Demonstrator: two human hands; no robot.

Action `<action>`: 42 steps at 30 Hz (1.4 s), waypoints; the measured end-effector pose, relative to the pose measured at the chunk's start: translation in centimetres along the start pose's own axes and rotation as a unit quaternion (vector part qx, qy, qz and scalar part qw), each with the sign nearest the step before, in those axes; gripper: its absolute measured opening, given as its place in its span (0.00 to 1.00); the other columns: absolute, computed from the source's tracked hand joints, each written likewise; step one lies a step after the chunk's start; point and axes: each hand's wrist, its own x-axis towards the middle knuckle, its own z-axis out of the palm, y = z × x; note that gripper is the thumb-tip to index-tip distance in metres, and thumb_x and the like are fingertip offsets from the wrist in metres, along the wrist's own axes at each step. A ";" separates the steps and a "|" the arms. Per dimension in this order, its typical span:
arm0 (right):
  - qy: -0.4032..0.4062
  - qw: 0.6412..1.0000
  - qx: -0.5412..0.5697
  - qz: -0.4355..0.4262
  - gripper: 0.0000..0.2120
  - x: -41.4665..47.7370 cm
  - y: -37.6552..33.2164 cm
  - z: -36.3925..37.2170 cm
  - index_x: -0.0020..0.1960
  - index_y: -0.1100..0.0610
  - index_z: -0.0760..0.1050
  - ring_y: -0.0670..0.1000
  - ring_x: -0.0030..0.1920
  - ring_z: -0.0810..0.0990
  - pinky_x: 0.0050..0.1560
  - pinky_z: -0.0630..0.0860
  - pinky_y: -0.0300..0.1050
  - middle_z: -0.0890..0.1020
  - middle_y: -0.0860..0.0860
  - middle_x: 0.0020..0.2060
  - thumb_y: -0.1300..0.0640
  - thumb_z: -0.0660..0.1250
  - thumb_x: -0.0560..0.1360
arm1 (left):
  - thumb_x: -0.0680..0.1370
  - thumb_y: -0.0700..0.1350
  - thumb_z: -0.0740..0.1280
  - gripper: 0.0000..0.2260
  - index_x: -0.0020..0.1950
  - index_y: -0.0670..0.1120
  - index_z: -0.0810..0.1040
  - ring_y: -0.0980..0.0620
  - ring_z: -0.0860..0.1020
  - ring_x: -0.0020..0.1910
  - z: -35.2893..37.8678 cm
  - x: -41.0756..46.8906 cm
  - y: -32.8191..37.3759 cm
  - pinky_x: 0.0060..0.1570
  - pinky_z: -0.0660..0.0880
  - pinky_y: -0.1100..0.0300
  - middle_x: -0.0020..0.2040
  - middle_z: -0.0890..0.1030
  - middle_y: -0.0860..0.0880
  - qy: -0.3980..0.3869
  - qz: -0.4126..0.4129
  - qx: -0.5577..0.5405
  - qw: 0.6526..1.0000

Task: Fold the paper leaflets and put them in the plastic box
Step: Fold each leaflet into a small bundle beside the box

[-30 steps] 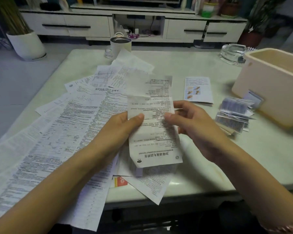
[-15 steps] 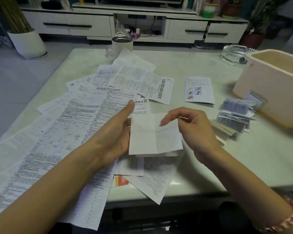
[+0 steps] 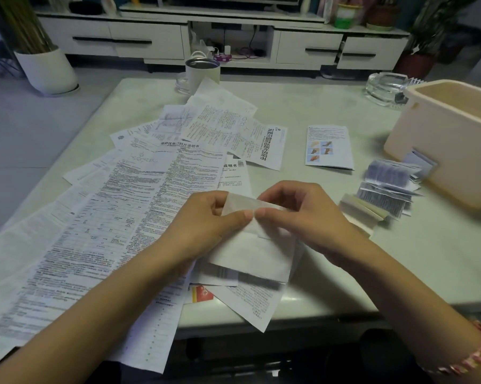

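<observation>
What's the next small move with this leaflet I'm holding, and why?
Probably bring the raised top edge down onto the lower half and crease it. The left hand and right hand pinch the leaflet at that edge, thumbs meeting, with the fold only half made.

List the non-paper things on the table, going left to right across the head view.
White mug with a steel rim → clear glass ashtray → cream plastic box.
</observation>
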 end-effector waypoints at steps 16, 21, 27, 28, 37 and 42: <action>0.151 0.977 0.141 0.054 0.08 0.4 0.1 -0.4 0.37 0.55 0.76 0.46 0.32 0.73 0.29 0.70 0.32 0.76 0.53 0.34 0.65 0.71 0.71 | 0.71 0.42 0.72 0.03 0.40 0.44 0.80 0.59 0.79 0.30 -2.5 0.4 1.7 0.31 0.76 0.68 0.32 0.83 0.50 0.019 0.054 0.076 0.995; 0.123 0.983 0.127 0.054 0.08 0.5 0.2 -0.6 0.38 0.55 0.76 0.49 0.36 0.73 0.33 0.70 0.34 0.76 0.57 0.38 0.66 0.70 0.71 | 0.71 0.38 0.71 0.06 0.38 0.43 0.75 0.56 0.77 0.27 -2.5 0.1 2.1 0.32 0.76 0.67 0.26 0.77 0.51 -0.089 0.004 0.070 0.994; 0.127 0.981 0.138 0.052 0.07 0.7 0.2 -1.1 0.39 0.56 0.76 0.47 0.34 0.73 0.30 0.70 0.31 0.76 0.56 0.37 0.66 0.70 0.72 | 0.71 0.40 0.72 0.03 0.42 0.43 0.78 0.56 0.75 0.28 -2.4 0.2 1.5 0.33 0.75 0.63 0.28 0.79 0.51 -0.091 -0.007 0.090 0.992; 0.127 0.980 0.143 0.053 0.07 0.7 0.2 -1.1 0.39 0.56 0.76 0.46 0.34 0.73 0.30 0.70 0.30 0.76 0.55 0.37 0.66 0.70 0.72 | 0.71 0.41 0.72 0.03 0.40 0.43 0.78 0.56 0.76 0.29 -2.4 0.2 1.5 0.34 0.76 0.63 0.29 0.79 0.51 -0.091 -0.003 0.089 0.992; 0.113 0.982 0.133 0.076 0.05 0.8 0.2 -1.5 0.40 0.57 0.76 0.48 0.36 0.74 0.36 0.72 0.37 0.76 0.56 0.38 0.65 0.69 0.72 | 0.70 0.36 0.72 0.08 0.40 0.44 0.75 0.54 0.79 0.28 -2.5 0.7 1.2 0.31 0.77 0.65 0.29 0.79 0.48 0.022 0.050 0.004 0.999; 0.069 0.992 0.077 0.067 0.04 0.6 0.1 -1.7 0.44 0.58 0.78 0.46 0.34 0.74 0.36 0.72 0.35 0.74 0.51 0.33 0.65 0.70 0.72 | 0.70 0.39 0.74 0.06 0.43 0.49 0.79 0.58 0.78 0.28 -2.4 1.1 0.6 0.36 0.77 0.61 0.30 0.82 0.50 0.117 0.100 0.094 0.984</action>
